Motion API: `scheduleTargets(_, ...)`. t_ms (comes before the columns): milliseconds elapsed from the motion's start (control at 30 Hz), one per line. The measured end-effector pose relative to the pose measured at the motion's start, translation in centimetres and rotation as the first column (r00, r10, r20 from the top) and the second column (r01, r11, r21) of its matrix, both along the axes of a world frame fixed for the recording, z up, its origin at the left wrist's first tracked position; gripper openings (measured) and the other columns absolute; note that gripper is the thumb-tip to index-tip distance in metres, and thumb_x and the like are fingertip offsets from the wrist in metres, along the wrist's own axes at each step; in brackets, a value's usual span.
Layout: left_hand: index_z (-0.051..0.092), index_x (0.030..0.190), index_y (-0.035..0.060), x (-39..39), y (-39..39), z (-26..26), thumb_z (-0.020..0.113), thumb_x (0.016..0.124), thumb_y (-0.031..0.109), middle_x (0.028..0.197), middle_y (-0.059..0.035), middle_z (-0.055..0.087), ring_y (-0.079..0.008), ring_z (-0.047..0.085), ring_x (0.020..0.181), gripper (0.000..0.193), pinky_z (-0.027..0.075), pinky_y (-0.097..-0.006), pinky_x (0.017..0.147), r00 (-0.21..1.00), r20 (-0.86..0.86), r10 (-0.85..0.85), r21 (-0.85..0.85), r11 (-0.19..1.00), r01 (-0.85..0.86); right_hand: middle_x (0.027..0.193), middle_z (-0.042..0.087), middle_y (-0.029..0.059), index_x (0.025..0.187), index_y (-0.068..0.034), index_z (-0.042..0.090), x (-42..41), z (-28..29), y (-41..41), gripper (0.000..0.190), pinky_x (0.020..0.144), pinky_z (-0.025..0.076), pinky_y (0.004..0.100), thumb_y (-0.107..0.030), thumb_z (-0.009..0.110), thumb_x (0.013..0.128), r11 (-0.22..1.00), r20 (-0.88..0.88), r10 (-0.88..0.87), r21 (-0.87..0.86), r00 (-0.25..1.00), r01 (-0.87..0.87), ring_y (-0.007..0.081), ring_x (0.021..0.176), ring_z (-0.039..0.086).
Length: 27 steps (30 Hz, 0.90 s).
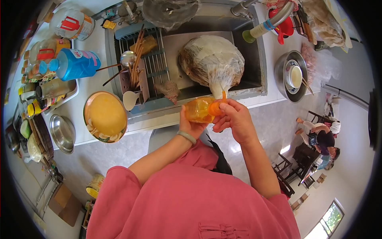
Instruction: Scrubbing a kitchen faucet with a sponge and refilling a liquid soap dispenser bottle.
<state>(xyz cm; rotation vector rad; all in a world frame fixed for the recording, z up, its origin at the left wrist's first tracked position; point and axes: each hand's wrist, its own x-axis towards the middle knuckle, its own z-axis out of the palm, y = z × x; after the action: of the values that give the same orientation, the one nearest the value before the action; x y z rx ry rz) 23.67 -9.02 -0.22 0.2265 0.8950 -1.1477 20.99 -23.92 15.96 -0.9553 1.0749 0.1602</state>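
At the sink's front edge, my left hand (192,125) grips a clear plastic bottle (198,111) of orange-yellow liquid, tilted nearly on its side. My right hand (235,119) holds the orange cap (215,109) between thumb and fingers. A narrow orange tip rises beside that thumb. Whether the cap is loose from the bottle cannot be told. Just beyond both hands, a large rounded bundle (213,56), whitish with brown sides, lies in the steel sink (173,44). Its surface looks wrapped in film, and its narrow neck points towards me. A bracelet circles my left wrist.
A drying rack (152,71) with chopsticks (136,53) and a ladle (127,58) spans the sink's left side. Left of it stand a blue bottle (78,64) and a yellow plate (105,115). A steel bowl (289,56) holds smaller bowls at right. Someone (325,137) sits far right.
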Motion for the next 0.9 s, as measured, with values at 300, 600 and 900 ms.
scheduleTargets(300, 0.047, 0.135, 0.0110, -0.20, 0.30, -0.42, 0.048, 0.090, 0.065, 0.135, -0.0109, 0.053, -0.0291, 0.052, 0.123, 0.070, 0.042, -0.0465, 0.105, 1.000, -0.002, -0.006, -0.003, 1.000, 0.006, 0.077, 0.065, 0.0132, 0.113, 0.002, 0.059, -0.68, -0.01, 0.71, 0.037, 0.054, 0.058, 0.0282, -0.029, 0.057, 0.093, 0.998, 0.006, 0.035, -0.044, 0.999, -0.035, 0.0201, 0.057, 0.067)
scheduleTargets(600, 0.047, 0.135, 0.0114, -0.22, 0.16, -0.40, 0.050, 0.089, 0.065, 0.135, -0.0100, 0.053, -0.0285, 0.052, 0.123, 0.070, 0.042, -0.0457, 0.105, 1.000, 0.004, -0.003, 0.018, 1.000, 0.003, 0.076, 0.066, 0.0118, 0.109, 0.003, 0.059, -0.92, -0.38, 0.53, 0.033, 0.052, 0.057, 0.0263, -0.024, 0.064, 0.091, 0.999, 0.030, -0.025, -0.029, 0.999, 0.026, 0.0175, 0.056, 0.066)
scheduleTargets(900, 0.047, 0.135, 0.0112, -0.21, 0.39, -0.38, 0.047, 0.090, 0.066, 0.134, -0.0100, 0.053, -0.0285, 0.052, 0.123, 0.071, 0.043, -0.0457, 0.104, 1.000, 0.012, -0.010, -0.035, 0.999, 0.011, 0.079, 0.065, 0.0137, 0.115, 0.002, 0.057, -0.93, 0.24, 0.95, 0.035, 0.056, 0.058, 0.0284, -0.026, 0.056, 0.093, 0.997, 0.001, 0.057, -0.060, 0.998, -0.057, 0.0203, 0.059, 0.067)
